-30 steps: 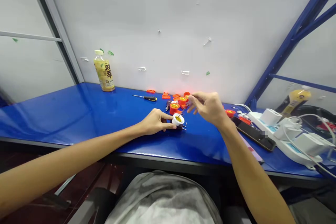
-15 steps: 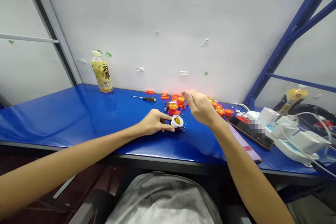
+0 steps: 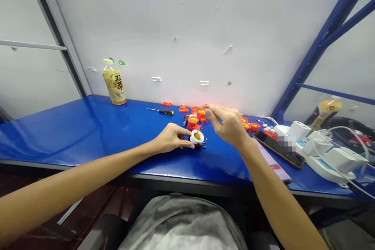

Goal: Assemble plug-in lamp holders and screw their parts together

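Note:
My left hand (image 3: 173, 138) pinches a white lamp socket (image 3: 193, 138) with a brass-coloured threaded inside, its metal prongs pointing right just over the blue table. Above and to the right of it, my right hand (image 3: 224, 123) is closed around the handle of a screwdriver (image 3: 201, 125). The thin shaft slants down into the socket's opening; its tip is too small to make out. Just behind the socket stands an orange lamp socket (image 3: 192, 122). More orange sockets lie partly hidden behind my right hand.
A black-and-yellow screwdriver (image 3: 165, 112) lies left of the orange parts (image 3: 183, 108). At the back left stands a yellow drink bottle (image 3: 115, 84). To the right are a dark phone (image 3: 278, 149), a pink phone (image 3: 271, 160) and a power strip (image 3: 328, 168) with chargers and cables.
My right hand's fingers have shifted their hold on the screwdriver and look more stretched out. The left hand and the white lamp socket stay in nearly the same place.

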A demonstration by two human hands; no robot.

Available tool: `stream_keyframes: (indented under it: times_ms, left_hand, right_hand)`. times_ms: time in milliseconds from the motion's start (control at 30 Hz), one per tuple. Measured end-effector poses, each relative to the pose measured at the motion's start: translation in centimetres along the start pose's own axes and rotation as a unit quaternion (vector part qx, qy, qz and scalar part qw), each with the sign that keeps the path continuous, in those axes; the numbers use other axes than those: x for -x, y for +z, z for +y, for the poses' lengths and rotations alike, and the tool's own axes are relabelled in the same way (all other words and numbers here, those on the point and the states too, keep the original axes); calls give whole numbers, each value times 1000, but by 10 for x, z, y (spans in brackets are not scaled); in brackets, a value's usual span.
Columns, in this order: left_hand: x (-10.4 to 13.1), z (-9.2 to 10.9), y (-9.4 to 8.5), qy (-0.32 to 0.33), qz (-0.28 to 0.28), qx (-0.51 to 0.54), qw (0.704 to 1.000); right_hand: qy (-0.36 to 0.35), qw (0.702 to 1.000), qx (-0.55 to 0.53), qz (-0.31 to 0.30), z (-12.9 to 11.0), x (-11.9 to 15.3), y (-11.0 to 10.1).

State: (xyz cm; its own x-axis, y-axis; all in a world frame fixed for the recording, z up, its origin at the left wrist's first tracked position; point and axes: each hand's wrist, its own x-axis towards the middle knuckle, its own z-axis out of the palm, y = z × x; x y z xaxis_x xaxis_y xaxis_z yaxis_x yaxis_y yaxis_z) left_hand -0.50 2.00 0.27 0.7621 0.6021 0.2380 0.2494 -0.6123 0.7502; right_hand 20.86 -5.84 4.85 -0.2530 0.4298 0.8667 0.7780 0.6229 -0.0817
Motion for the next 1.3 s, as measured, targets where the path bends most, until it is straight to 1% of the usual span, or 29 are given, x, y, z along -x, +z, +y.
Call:
stream_keyframes:
  times_ms: [67,133,200,233,300,400,467,533,600,700,767,867,933,1000,1100,1233,1300]
  left_hand:
    - [1,0,-1,4,-5,-3,1000]
    - [1,-1,-1,10,-8,-7,1000]
    - [1,-2,-2,17,-11,-9,1000]
    - [1,-2,-2,19,-13,-10,1000]
    - [1,-3,-3,19,-16,-9,1000]
    - [1,-4,-3,7,-16,-5,1000]
    - [0,-4,-3,2,-19,-5,1000]
    - [0,-5,-3,1,-22,-9,1000]
    - [0,-5,-3,1,-21,-14,1000]
    - [0,-4,-3,0,-16,-19,1000]
    - [0,-3,-3,3,-17,-18,1000]
    - [0,-3,-3,6,-20,-9,1000]
    - [0,-3,-3,5,-21,-5,1000]
    - [-1,-4,-3,2,-22,-3,1000]
    - [-1,-6,-2,-1,-25,5,1000]
    - [-2,-6,-2,-7,-20,10,1000]
    - [-2,-5,-2,-8,-22,11,1000]
  right_hand:
    - [-19,999,-18,-20,0,1,-5]
    - [-6,998,-47,-37,0,2,-12]
    - [14,997,-47,-55,-1,3,-16]
    - [19,998,-24,-60,-1,2,-17]
    - [13,996,64,-58,-2,1,-17]
    - [13,978,204,-45,-6,-2,-11]
    - [31,966,250,-58,-10,-4,-7]
    - [40,960,265,-79,-14,-5,-5]
    - [35,963,248,-95,-19,-5,-5]
    - [9,984,146,-100,-20,-4,-5]
    - [-1,995,55,-88,-17,-3,-4]
    - [29,998,-36,-53,-9,1,-1]
    - [40,998,-49,-25,-4,2,0]
    - [28,998,-44,-18,-2,3,0]
    - [10,997,-53,-51,0,2,-5]
    - [56,991,-97,-78,-1,0,-12]
    - [74,989,-87,-92,-3,-3,-13]
